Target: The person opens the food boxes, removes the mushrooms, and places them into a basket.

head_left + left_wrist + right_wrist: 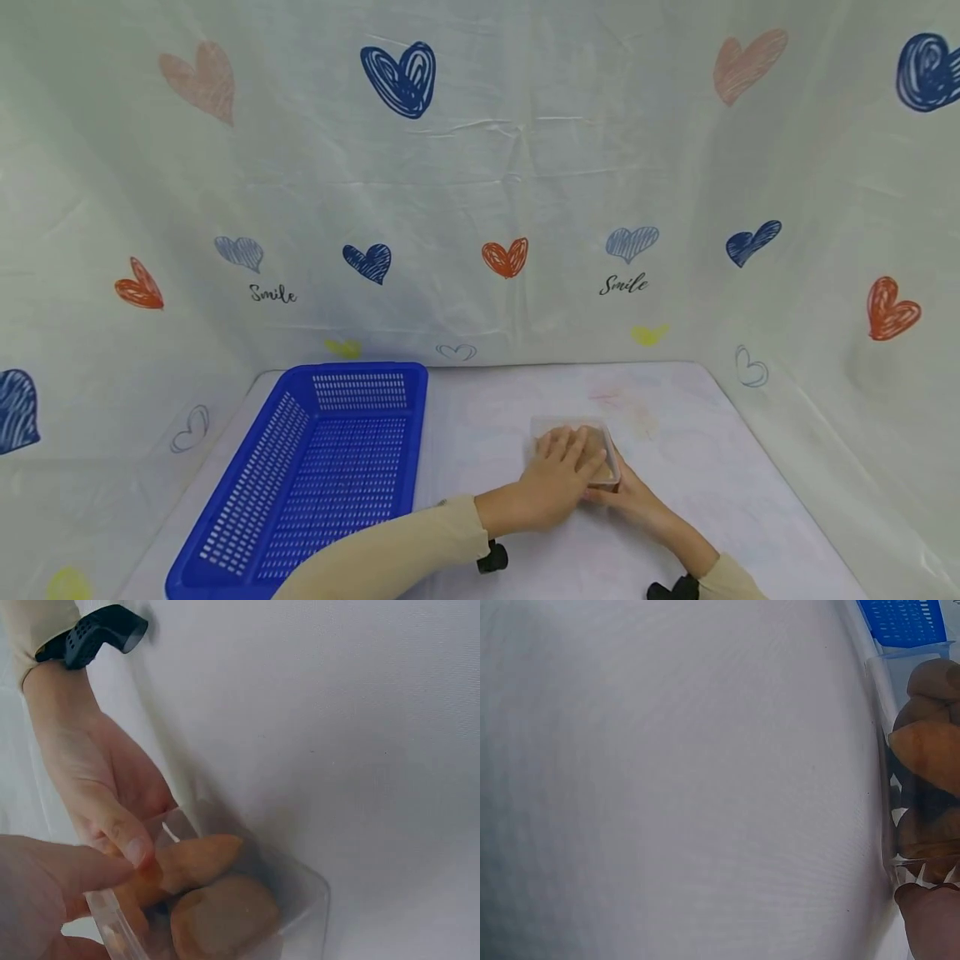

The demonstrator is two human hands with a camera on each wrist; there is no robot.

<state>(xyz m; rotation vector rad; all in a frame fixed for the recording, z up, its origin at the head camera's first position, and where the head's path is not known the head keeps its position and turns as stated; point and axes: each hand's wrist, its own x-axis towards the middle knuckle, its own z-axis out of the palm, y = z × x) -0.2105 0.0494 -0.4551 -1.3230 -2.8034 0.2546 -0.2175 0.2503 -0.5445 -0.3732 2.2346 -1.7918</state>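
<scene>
White sheeting hangs behind, printed with scribbled hearts and the word "Smile" twice, once left and once right of centre. On the pale counter, a blue slotted basket stands at left. Right of it, the left hand lies, fingers spread, across the top of a clear plastic box containing rounded orange-brown pieces; the right hand grips the box's near right corner with thumb and fingers.
</scene>
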